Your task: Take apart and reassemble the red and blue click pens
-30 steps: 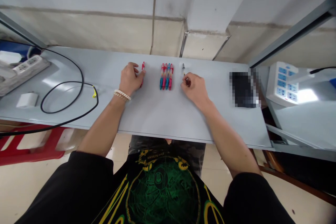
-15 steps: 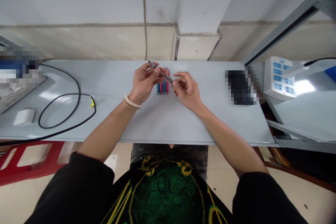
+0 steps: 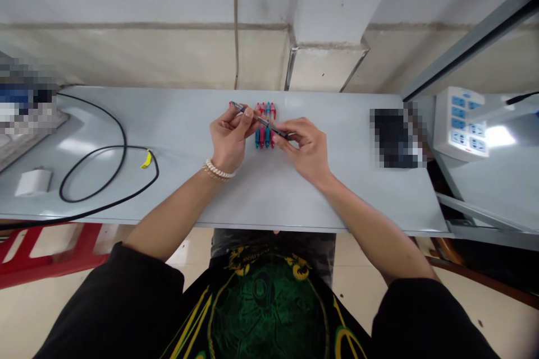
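Counter (image 3: 168, 123): grey
Pen (image 3: 266, 123): thin, dark, toward 10 o'clock
Right hand (image 3: 309, 148): pinching it
Left hand (image 3: 229, 138): pinching too, unlike a second ago

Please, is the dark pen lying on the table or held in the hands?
Held: the left hand and right hand grip the dark pen, which slants above the pens.
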{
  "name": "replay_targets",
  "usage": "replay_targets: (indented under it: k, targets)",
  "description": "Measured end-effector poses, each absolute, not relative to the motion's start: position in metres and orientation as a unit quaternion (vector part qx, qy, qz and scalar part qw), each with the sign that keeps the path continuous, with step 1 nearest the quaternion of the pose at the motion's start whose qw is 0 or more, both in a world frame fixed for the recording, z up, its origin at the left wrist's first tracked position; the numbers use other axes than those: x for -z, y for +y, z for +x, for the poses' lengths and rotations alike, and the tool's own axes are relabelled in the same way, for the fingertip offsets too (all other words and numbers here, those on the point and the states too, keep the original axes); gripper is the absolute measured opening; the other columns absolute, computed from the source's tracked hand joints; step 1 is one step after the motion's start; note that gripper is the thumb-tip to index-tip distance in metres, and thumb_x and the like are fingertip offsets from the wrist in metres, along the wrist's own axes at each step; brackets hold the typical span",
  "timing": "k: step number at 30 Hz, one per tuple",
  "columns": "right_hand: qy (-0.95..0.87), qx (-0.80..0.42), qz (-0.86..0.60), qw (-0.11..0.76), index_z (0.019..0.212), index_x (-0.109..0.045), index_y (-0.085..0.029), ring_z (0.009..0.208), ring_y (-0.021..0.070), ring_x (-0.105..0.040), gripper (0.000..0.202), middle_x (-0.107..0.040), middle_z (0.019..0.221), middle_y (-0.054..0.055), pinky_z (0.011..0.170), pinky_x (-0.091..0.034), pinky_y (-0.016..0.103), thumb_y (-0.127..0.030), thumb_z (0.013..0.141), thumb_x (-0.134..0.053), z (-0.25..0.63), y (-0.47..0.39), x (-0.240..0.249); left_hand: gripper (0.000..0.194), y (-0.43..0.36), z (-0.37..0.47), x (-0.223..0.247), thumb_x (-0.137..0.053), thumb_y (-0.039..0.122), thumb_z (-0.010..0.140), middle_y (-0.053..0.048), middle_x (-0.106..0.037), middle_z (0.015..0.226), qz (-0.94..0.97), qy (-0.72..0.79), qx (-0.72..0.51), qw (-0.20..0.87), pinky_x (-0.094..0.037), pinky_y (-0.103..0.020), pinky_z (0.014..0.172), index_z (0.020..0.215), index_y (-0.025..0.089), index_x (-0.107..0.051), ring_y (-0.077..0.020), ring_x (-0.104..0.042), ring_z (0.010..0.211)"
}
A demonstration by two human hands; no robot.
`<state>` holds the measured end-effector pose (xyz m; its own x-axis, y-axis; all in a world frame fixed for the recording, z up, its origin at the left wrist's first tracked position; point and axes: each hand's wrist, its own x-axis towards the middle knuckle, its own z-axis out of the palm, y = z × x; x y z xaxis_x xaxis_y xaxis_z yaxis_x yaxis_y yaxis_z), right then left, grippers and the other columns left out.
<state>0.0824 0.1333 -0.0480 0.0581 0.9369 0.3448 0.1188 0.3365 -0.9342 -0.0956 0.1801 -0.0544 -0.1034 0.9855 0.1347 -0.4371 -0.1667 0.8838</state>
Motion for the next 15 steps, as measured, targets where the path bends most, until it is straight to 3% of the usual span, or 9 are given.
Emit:
replay_targets:
  k: [2,4,6,8,12,15]
  targets:
    - [-0.573,-0.403,-0.456,0.549,0.110,-0.081,-0.024,0.071,0.0156,-0.071,0.048,-0.077,0.086,0.004,0.066,-0.062,0.032,-0.068,0.092,-0.080,0.0822,0.1333,0.0482,0.043,0.1804,-0.0950,0.0545,-0.106,0.047,0.070,-0.002,-0.086,0.090,0.383,0.344,-0.668,0.538,-0.070,-0.022,0.080,0.094,0.021,-0.082,-0.0142,-0.083,0.085]
    - [-0.562,-0.427,-0.456,0.542,0.104,-0.079,-0.022,0.063,0.0134,-0.067,0.049,-0.073,0.076,0.002,0.061,-0.060,0.030,-0.070,0.095,-0.074,0.0820,0.1337,0.0480,0.042,0.1801,-0.0949,0.0538,-0.107,0.046,0.070,-0.002,-0.086,0.090,0.380,0.338,-0.672,0.537,-0.070,-0.022,0.081,0.095,0.022,-0.083,-0.0147,-0.083,0.086]
    - [-0.562,-0.404,-0.438,0.574,0.098,-0.077,-0.021,0.075,0.0144,-0.071,0.047,-0.076,0.090,0.004,0.069,-0.063,0.030,-0.067,0.088,-0.084,0.0820,0.1343,0.0474,0.042,0.1794,-0.0951,0.0530,-0.106,0.046,0.071,-0.003,-0.086,0.091,0.383,0.334,-0.672,0.539,-0.070,-0.023,0.081,0.095,0.021,-0.083,-0.0152,-0.083,0.087]
    - [-0.556,-0.393,-0.424,0.597,0.107,-0.076,-0.023,0.087,0.0161,-0.075,0.050,-0.078,0.103,0.005,0.078,-0.065,0.032,-0.061,0.080,-0.093,0.0825,0.1346,0.0463,0.041,0.1789,-0.0955,0.0527,-0.105,0.046,0.073,-0.003,-0.086,0.092,0.387,0.332,-0.672,0.537,-0.070,-0.023,0.082,0.096,0.021,-0.082,-0.0154,-0.083,0.086]
    - [-0.550,-0.434,-0.447,0.557,0.101,-0.075,-0.023,0.069,0.0140,-0.069,0.040,-0.074,0.081,0.002,0.068,-0.062,0.032,-0.062,0.094,-0.078,0.0845,0.1346,0.0448,0.038,0.1795,-0.0958,0.0532,-0.104,0.045,0.075,-0.003,-0.086,0.092,0.384,0.328,-0.671,0.543,-0.070,-0.023,0.082,0.095,0.021,-0.082,-0.0140,-0.083,0.084]
    - [-0.568,-0.391,-0.432,0.582,0.094,-0.078,-0.022,0.085,0.0162,-0.073,0.038,-0.076,0.098,0.005,0.081,-0.064,0.035,-0.057,0.083,-0.091,0.0855,0.1348,0.0456,0.040,0.1801,-0.0951,0.0531,-0.106,0.043,0.072,-0.003,-0.086,0.090,0.371,0.321,-0.672,0.555,-0.069,-0.022,0.079,0.095,0.020,-0.082,-0.0136,-0.082,0.082]
